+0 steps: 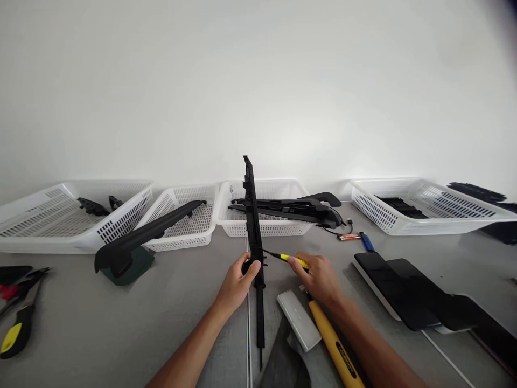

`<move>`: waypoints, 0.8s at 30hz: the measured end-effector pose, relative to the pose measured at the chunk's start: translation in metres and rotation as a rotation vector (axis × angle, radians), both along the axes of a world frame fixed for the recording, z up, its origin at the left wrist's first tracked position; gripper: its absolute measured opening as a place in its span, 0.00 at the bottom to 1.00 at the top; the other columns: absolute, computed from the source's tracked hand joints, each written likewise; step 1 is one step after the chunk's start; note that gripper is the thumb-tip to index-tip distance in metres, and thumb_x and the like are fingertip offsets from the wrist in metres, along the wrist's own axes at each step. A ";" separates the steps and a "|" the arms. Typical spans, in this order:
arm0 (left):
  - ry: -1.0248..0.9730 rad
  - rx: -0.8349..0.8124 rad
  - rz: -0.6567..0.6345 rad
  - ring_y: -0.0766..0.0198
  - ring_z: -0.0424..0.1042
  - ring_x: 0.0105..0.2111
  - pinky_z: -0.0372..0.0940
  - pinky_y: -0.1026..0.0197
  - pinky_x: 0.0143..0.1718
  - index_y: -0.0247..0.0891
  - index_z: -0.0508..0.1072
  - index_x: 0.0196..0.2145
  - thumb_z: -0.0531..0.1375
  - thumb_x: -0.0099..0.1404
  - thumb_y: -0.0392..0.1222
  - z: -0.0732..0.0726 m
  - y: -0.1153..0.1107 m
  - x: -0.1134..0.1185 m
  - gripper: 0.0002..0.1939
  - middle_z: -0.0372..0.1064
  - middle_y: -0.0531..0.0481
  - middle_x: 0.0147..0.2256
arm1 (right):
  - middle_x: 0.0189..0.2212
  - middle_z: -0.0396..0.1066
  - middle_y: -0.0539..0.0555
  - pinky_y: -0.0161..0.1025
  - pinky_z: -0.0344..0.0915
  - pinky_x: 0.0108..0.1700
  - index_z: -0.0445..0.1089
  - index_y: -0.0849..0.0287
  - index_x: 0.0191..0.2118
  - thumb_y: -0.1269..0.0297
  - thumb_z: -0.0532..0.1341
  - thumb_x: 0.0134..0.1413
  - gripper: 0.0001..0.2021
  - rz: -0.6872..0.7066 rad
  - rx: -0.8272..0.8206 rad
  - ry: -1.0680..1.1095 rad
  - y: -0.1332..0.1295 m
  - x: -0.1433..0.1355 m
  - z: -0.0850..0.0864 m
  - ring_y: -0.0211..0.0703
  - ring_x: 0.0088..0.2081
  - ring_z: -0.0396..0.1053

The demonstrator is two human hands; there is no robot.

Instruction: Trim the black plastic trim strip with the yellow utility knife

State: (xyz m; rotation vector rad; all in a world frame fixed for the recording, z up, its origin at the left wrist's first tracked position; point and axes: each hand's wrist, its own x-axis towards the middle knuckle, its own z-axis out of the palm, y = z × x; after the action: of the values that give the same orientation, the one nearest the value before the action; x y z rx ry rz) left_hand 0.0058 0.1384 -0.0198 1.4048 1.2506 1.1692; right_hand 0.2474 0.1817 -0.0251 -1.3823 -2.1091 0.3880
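Note:
My left hand [236,279] grips a long, narrow black plastic part [253,226] near its middle, thumb across the front. The part stands nearly upright over the grey table, its lower end pointing toward me. In my right hand [319,276] is a thin tool with a yellow grip [294,261] and a slender dark shaft. Its tip meets the part just above my left thumb; whether it touches cannot be made out. Below my right hand lie a yellow-handled tool [333,345] and a pale rectangular block [299,320].
Along the wall stand white baskets; the middle basket [262,229] bears similar black parts [291,207]. Another long black part [149,231] leans on the basket [181,242] left of it. Phone-like black slabs [398,291] lie right, a yellow-black handled tool [20,328] far left.

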 end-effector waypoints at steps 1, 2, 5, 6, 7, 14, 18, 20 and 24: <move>-0.041 -0.018 0.023 0.59 0.70 0.35 0.66 0.60 0.42 0.39 0.74 0.41 0.59 0.69 0.67 -0.001 0.000 -0.001 0.26 0.70 0.53 0.33 | 0.18 0.66 0.52 0.38 0.47 0.29 0.66 0.57 0.24 0.34 0.44 0.71 0.35 0.024 -0.002 -0.010 0.000 0.001 0.001 0.38 0.21 0.59; -0.084 -0.043 0.047 0.63 0.65 0.29 0.64 0.62 0.36 0.39 0.72 0.37 0.59 0.68 0.70 -0.002 0.000 -0.002 0.28 0.64 0.56 0.28 | 0.18 0.66 0.52 0.38 0.46 0.29 0.66 0.57 0.24 0.34 0.45 0.71 0.35 0.035 -0.002 -0.018 -0.001 0.001 0.002 0.38 0.21 0.59; -0.170 -0.110 0.091 0.69 0.47 0.23 0.54 0.66 0.26 0.41 0.61 0.28 0.56 0.65 0.76 -0.003 0.001 -0.003 0.33 0.46 0.61 0.24 | 0.18 0.65 0.52 0.38 0.46 0.30 0.66 0.57 0.23 0.35 0.45 0.70 0.35 0.017 0.004 -0.023 -0.002 0.000 0.003 0.38 0.21 0.60; -0.180 -0.113 0.098 0.70 0.45 0.23 0.52 0.66 0.25 0.42 0.58 0.26 0.56 0.65 0.77 -0.003 0.001 -0.004 0.34 0.44 0.61 0.24 | 0.18 0.65 0.52 0.38 0.46 0.30 0.67 0.57 0.23 0.35 0.45 0.70 0.35 0.019 -0.001 -0.023 -0.003 0.000 0.003 0.39 0.21 0.60; -0.187 -0.112 0.102 0.70 0.44 0.24 0.51 0.66 0.25 0.42 0.57 0.26 0.56 0.65 0.77 -0.003 0.001 -0.004 0.34 0.44 0.60 0.25 | 0.18 0.66 0.52 0.38 0.46 0.30 0.67 0.57 0.24 0.35 0.46 0.70 0.35 0.032 -0.011 -0.024 -0.003 -0.001 0.004 0.39 0.21 0.60; -0.209 -0.111 0.122 0.70 0.43 0.25 0.48 0.66 0.25 0.42 0.53 0.25 0.57 0.66 0.74 -0.008 0.003 -0.003 0.34 0.42 0.59 0.26 | 0.18 0.64 0.50 0.38 0.45 0.30 0.68 0.57 0.25 0.37 0.48 0.69 0.32 0.052 -0.041 -0.049 -0.005 -0.002 0.006 0.37 0.22 0.58; -0.210 -0.110 0.115 0.70 0.44 0.25 0.47 0.66 0.24 0.42 0.53 0.26 0.59 0.65 0.74 -0.007 0.003 -0.004 0.34 0.43 0.59 0.26 | 0.18 0.64 0.50 0.38 0.46 0.30 0.69 0.57 0.25 0.40 0.50 0.70 0.31 0.068 -0.053 -0.057 -0.004 -0.001 0.005 0.37 0.22 0.59; -0.204 -0.108 0.114 0.70 0.43 0.25 0.46 0.66 0.23 0.42 0.54 0.26 0.59 0.64 0.74 -0.006 0.003 -0.003 0.33 0.43 0.60 0.26 | 0.18 0.65 0.51 0.38 0.47 0.30 0.69 0.57 0.24 0.40 0.50 0.69 0.30 0.087 -0.062 -0.064 -0.003 -0.001 0.005 0.38 0.22 0.60; -0.189 -0.115 0.105 0.70 0.43 0.24 0.46 0.66 0.23 0.41 0.60 0.27 0.60 0.65 0.71 -0.003 0.002 -0.004 0.30 0.44 0.60 0.25 | 0.18 0.65 0.51 0.38 0.48 0.30 0.70 0.58 0.24 0.39 0.51 0.68 0.30 0.060 -0.070 -0.050 -0.003 0.001 0.006 0.38 0.22 0.60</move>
State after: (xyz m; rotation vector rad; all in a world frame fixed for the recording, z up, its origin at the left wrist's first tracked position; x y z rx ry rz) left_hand 0.0015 0.1409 -0.0225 1.1281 1.2486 1.2500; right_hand 0.2488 0.1790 -0.0189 -1.3837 -2.2004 0.4597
